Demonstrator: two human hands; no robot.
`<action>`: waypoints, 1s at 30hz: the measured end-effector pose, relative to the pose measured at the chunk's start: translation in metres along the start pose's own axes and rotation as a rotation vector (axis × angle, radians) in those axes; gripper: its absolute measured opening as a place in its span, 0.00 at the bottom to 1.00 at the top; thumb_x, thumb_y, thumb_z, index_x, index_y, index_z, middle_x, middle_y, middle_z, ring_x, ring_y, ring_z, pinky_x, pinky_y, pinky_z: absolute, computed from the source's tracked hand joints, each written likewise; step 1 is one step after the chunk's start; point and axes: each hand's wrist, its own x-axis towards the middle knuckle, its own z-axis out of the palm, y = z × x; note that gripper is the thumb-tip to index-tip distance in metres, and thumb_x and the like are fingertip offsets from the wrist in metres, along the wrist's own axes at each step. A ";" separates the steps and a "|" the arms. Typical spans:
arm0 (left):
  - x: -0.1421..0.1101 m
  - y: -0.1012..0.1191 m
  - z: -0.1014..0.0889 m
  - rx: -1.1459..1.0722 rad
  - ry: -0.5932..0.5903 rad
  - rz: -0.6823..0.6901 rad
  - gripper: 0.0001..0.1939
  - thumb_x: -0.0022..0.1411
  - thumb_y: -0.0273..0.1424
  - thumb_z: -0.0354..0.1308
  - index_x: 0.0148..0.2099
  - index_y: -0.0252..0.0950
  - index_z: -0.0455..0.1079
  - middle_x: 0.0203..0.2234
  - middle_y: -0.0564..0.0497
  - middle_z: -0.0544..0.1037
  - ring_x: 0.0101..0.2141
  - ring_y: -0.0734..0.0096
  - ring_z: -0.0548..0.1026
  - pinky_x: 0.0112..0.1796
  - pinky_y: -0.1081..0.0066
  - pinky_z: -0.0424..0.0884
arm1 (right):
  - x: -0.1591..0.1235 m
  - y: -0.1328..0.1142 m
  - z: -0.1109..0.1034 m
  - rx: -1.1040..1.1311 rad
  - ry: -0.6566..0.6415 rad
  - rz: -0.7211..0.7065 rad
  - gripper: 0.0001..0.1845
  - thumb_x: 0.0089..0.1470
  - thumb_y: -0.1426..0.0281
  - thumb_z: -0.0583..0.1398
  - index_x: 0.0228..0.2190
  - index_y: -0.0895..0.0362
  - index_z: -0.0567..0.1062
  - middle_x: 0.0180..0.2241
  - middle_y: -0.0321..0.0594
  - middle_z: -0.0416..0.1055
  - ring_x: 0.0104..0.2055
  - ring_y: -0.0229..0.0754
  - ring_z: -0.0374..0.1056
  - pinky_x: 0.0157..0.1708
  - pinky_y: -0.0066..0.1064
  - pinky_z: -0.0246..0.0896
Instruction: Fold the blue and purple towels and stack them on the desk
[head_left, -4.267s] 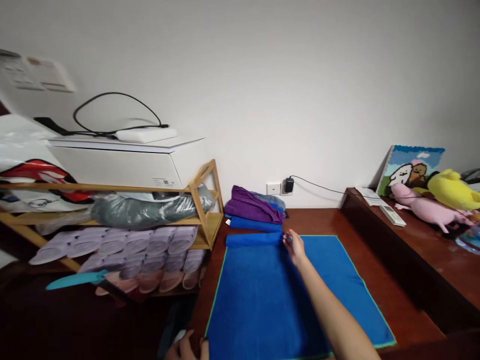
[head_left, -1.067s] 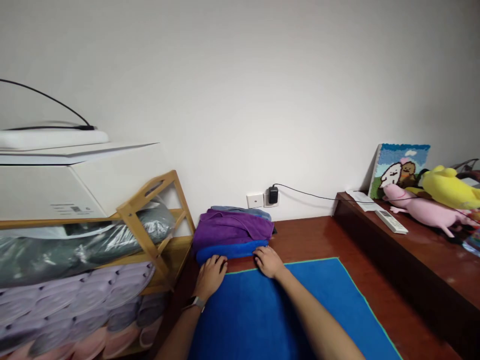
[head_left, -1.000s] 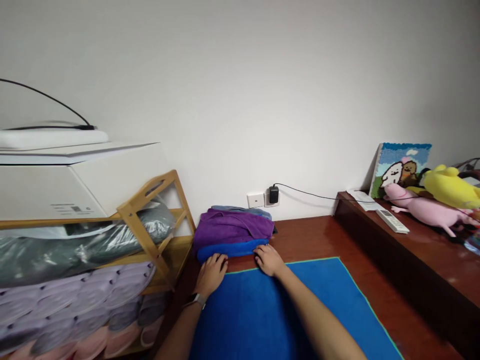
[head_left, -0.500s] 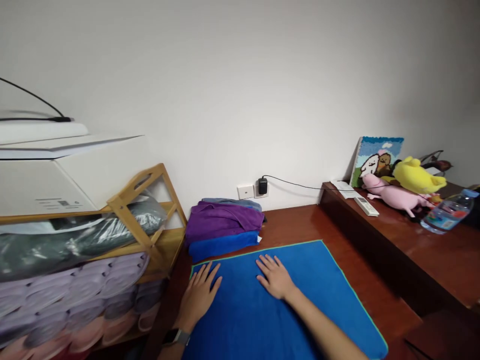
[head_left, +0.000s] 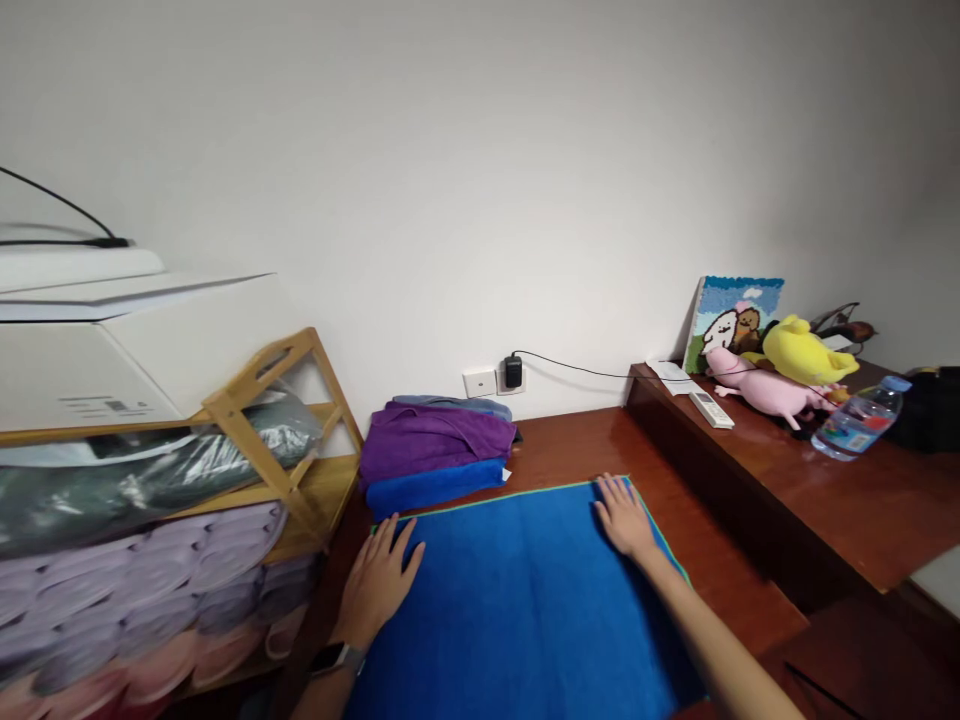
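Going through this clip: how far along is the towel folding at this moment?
Done: a folded stack sits against the wall, a blue towel under a purple towel. In hand: a green-edged blue towel lies spread flat, with the right hand on its far right corner and the left hand open on its left side. Left: this spread towel is not folded yet.

Left wrist: smartwatch-looking watch, dark strap, squarish greyish case, sitting around 7 o'clock in view, pretty chunky tbh.
Right arm: bare skin right out of frame, about 5 o'clock.
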 end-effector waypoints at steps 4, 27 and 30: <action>0.003 0.012 0.001 -0.001 -0.066 0.005 0.32 0.73 0.48 0.45 0.72 0.40 0.65 0.72 0.41 0.64 0.71 0.47 0.61 0.69 0.45 0.57 | -0.005 -0.086 0.012 0.128 0.003 -0.305 0.34 0.74 0.53 0.43 0.74 0.50 0.54 0.76 0.38 0.48 0.78 0.47 0.40 0.75 0.47 0.33; -0.030 0.102 -0.017 -0.102 -0.004 0.205 0.30 0.75 0.45 0.41 0.69 0.40 0.69 0.68 0.42 0.70 0.69 0.51 0.66 0.68 0.48 0.62 | -0.038 -0.096 0.005 0.193 0.061 -0.276 0.32 0.74 0.58 0.45 0.73 0.55 0.57 0.75 0.42 0.49 0.78 0.48 0.41 0.75 0.47 0.34; -0.061 0.126 -0.013 -0.121 -0.067 0.217 0.28 0.75 0.46 0.43 0.72 0.47 0.65 0.71 0.47 0.67 0.70 0.54 0.64 0.68 0.48 0.61 | -0.084 -0.134 0.025 0.264 0.045 -0.436 0.33 0.74 0.53 0.47 0.74 0.48 0.55 0.75 0.36 0.50 0.77 0.45 0.43 0.75 0.46 0.36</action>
